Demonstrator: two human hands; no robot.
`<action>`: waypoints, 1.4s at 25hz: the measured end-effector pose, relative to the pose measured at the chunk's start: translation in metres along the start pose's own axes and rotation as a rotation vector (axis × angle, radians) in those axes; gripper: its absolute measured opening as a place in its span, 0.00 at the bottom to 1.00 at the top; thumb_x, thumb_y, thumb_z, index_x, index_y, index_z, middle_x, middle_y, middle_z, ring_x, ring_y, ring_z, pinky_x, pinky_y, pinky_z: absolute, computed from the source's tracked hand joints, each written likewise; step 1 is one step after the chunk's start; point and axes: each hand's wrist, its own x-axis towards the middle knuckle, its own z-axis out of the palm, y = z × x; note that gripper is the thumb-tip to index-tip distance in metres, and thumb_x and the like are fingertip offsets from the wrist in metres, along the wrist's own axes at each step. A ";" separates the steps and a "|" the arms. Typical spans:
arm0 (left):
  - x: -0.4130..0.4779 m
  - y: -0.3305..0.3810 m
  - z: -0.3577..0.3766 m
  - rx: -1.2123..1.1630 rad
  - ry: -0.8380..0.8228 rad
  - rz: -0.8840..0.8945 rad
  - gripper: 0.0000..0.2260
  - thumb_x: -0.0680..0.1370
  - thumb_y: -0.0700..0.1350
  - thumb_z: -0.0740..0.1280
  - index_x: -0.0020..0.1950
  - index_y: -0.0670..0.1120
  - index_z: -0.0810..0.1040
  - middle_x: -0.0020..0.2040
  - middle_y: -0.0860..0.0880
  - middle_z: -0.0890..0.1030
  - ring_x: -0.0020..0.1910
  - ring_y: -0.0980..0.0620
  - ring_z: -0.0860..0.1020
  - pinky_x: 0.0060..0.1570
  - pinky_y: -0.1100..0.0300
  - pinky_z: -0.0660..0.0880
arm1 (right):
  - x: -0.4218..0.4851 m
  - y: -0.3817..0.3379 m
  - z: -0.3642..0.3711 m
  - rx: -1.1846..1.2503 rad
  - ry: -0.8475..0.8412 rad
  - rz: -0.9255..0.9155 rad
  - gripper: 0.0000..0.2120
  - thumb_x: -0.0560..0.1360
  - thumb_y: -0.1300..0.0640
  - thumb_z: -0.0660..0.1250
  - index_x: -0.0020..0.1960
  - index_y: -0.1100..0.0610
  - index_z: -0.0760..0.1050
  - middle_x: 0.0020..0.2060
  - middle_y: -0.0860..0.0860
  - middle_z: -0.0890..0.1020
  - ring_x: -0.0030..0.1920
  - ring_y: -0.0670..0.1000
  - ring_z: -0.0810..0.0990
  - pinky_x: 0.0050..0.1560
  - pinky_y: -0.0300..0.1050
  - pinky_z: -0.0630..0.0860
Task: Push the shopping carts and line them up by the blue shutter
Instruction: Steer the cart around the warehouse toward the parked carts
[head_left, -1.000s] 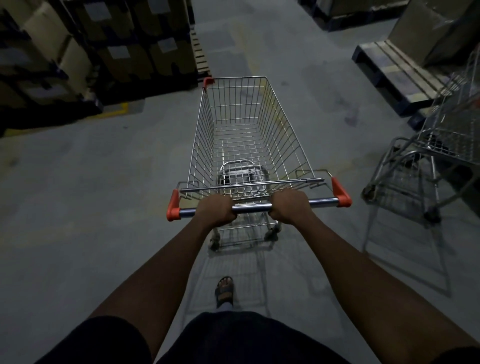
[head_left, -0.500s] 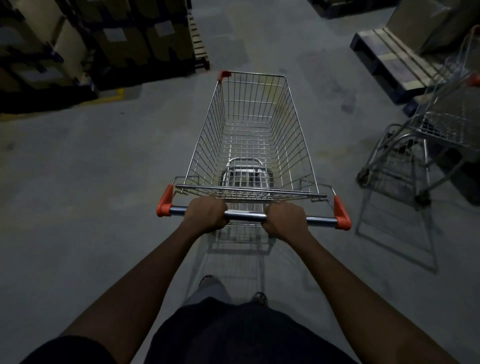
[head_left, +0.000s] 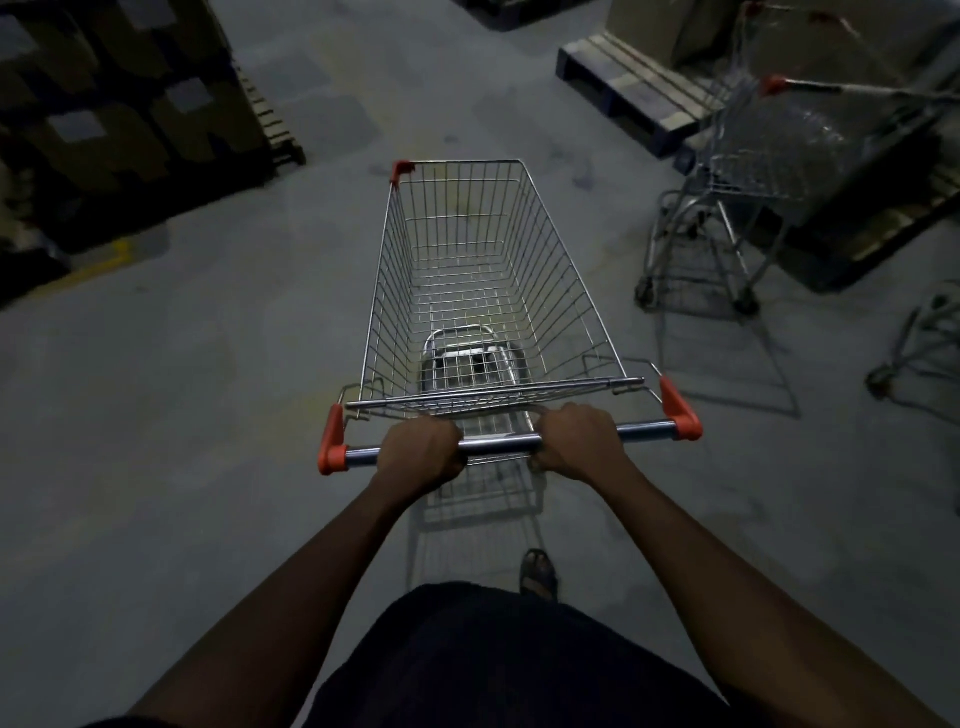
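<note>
- Over on the left, dark stacked boxes (head_left: 104, 104) stand at the edge of the grey floor (head_left: 208, 389). A yellow line (head_left: 98, 265) is painted just beside them.
- Between the boxes and the shopping cart (head_left: 483, 291) there is a wide stretch of open floor.
- The left hand (head_left: 422, 452) is curled tight round the handle bar (head_left: 498, 446), nearer to its left orange end.
- The shopping cart is in the middle, right in front of the person. Its wire basket points away from them.
- The right hand (head_left: 581, 440) grips the same bar, a little right of the middle and close to the left hand.
- A foot in a sandal (head_left: 538, 569) shows on the floor behind the cart.
- To the right, a second cart (head_left: 727, 171) stands apart from the shopping cart, with a strip of floor between them.
- Beyond it lies a wooden pallet (head_left: 639, 88). A bit of another cart frame (head_left: 924, 343) shows at the far right edge.
</note>
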 end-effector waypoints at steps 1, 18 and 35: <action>-0.006 -0.001 0.002 0.005 0.005 0.025 0.11 0.73 0.53 0.65 0.45 0.47 0.79 0.39 0.47 0.81 0.38 0.45 0.80 0.36 0.56 0.74 | -0.008 -0.005 0.004 0.006 0.004 0.023 0.19 0.67 0.45 0.69 0.56 0.50 0.79 0.47 0.53 0.83 0.49 0.57 0.81 0.48 0.47 0.76; -0.161 0.023 0.039 0.147 0.041 0.412 0.12 0.71 0.54 0.67 0.44 0.47 0.81 0.38 0.46 0.82 0.38 0.43 0.81 0.35 0.57 0.73 | -0.228 -0.111 0.069 0.159 0.030 0.377 0.12 0.72 0.47 0.66 0.50 0.53 0.80 0.47 0.53 0.83 0.49 0.56 0.81 0.48 0.46 0.75; -0.312 0.132 0.078 0.196 0.025 0.616 0.12 0.70 0.54 0.65 0.43 0.47 0.79 0.38 0.45 0.81 0.38 0.42 0.80 0.33 0.57 0.69 | -0.439 -0.131 0.136 0.267 0.043 0.598 0.13 0.70 0.48 0.66 0.50 0.53 0.81 0.47 0.53 0.83 0.50 0.57 0.81 0.49 0.49 0.77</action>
